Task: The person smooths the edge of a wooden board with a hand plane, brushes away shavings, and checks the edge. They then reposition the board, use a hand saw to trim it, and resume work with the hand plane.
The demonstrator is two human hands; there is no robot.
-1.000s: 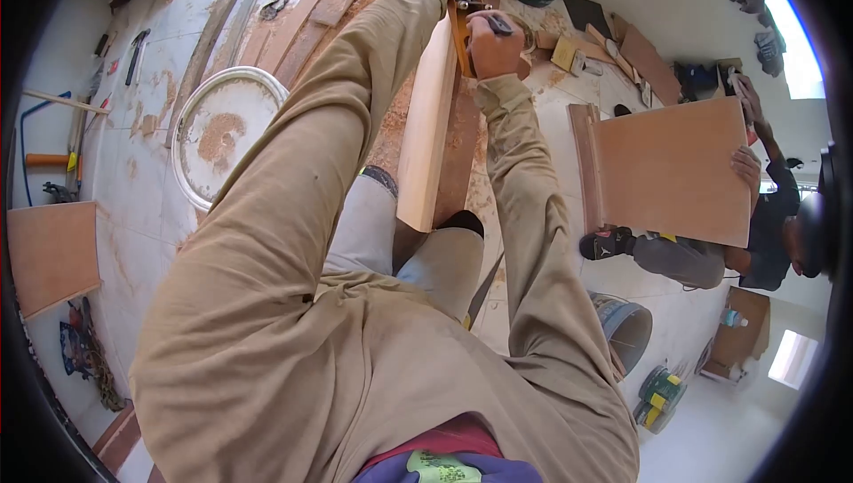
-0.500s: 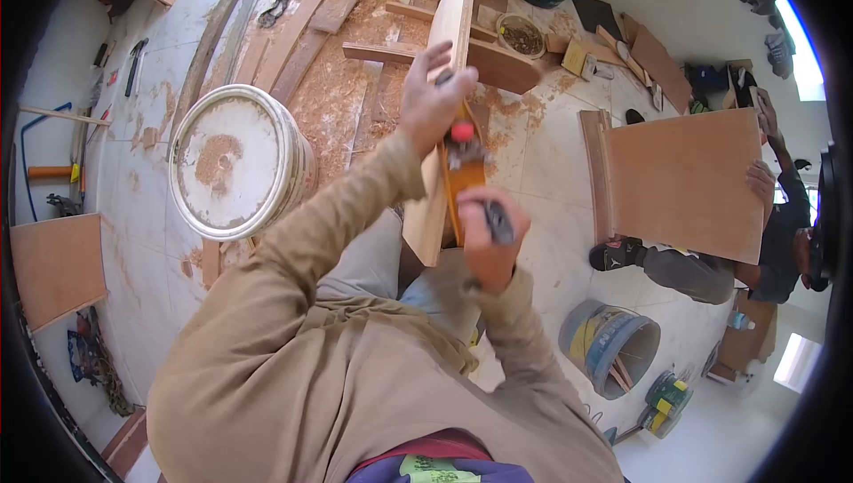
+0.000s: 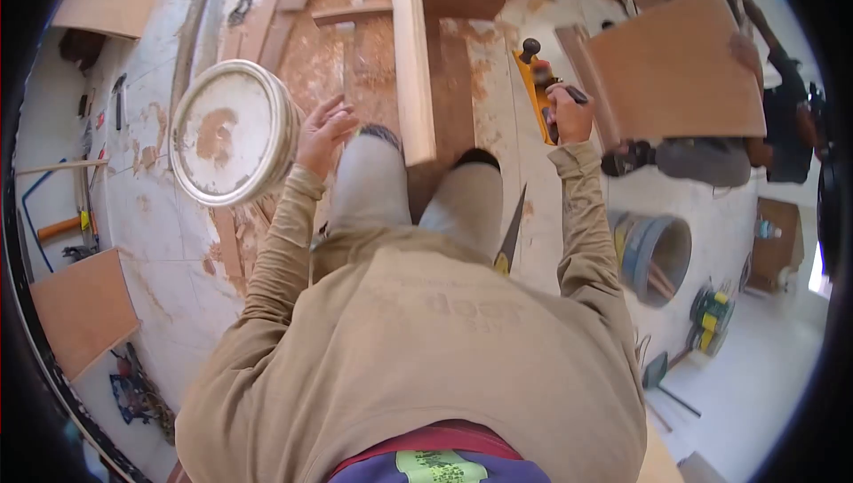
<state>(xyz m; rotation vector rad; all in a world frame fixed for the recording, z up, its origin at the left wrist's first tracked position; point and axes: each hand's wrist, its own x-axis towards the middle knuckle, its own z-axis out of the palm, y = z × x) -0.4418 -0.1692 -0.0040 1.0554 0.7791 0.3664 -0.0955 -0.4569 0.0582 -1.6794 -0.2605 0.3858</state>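
Observation:
A pale wooden board stands on edge between my knees, its near end close to my lap. My right hand is wrapped round the rear handle of a yellow hand plane, off to the right of the board and apart from it. The plane has a dark front knob. Beside my left knee, my left hand hangs with its fingers apart and nothing in them. It is nearest to the lidded white bucket.
Shavings and wood strips cover the floor ahead. A handsaw lies by my right thigh. To the right, another person holds a plywood panel. A blue-grey bucket with wood offcuts lies nearer, and a hammer lies far left.
My left hand has come off the front of the plane and moved back and left. My right hand has carried the plane off the board to the right. My view has tilted lower.

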